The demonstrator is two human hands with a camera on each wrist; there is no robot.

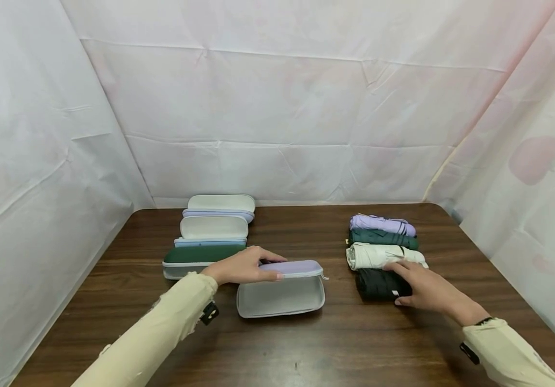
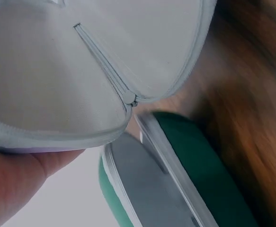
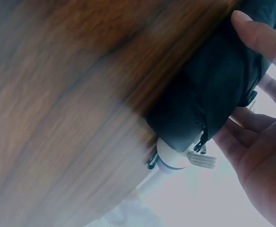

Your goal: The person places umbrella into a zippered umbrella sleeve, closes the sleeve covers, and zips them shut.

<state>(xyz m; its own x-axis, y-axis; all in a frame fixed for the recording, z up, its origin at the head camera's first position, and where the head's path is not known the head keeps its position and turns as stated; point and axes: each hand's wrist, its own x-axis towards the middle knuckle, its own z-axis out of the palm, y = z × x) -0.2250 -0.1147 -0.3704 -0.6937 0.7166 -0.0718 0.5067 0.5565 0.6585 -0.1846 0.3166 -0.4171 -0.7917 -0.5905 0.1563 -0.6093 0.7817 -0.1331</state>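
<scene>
My left hand (image 1: 243, 266) pinches the raised lid of a lavender zip case (image 1: 282, 297), thumb in front and fingers behind. The case stands open, its pale grey inside facing me; the left wrist view shows the zip and slider at its corner. On the right, my right hand (image 1: 425, 286) grips a rolled black folding umbrella (image 1: 374, 285) at its right end. Its thumb is on the near side and its fingers are on the far side, as the right wrist view shows. Directly behind lies a rolled white umbrella (image 1: 369, 256), close to my fingertips.
Beyond the white umbrella lie a dark green umbrella (image 1: 379, 237) and a lavender umbrella (image 1: 379, 223). To the left, a dark green case (image 1: 200, 254), a light blue case (image 1: 214, 228) and another lavender case (image 1: 221, 204) stand in a row. White sheeting (image 1: 277, 107) surrounds the wooden table (image 1: 306, 349).
</scene>
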